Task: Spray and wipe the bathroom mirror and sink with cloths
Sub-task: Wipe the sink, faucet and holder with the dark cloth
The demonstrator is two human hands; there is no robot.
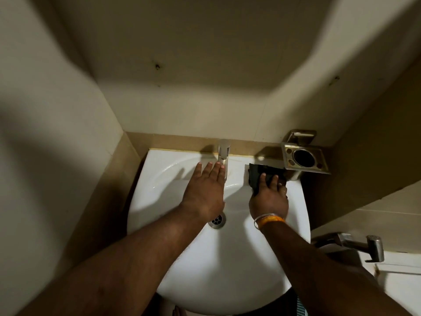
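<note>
A white round sink (182, 258) fills the middle of the head view, with a chrome tap (223, 153) at its back edge and a drain (217, 221) in the bowl. My left hand (205, 190) stretches flat over the bowl, its fingertips close to the tap's spout. My right hand (270, 197) presses a dark cloth (257, 176) onto the sink's back right rim with straight fingers. No mirror and no spray bottle are in view.
A metal tumbler holder (304, 159) is fixed to the wall just right of the cloth. A metal hand sprayer (362, 244) hangs lower right above a white fixture (398, 277). Beige walls close in on the left, back and right.
</note>
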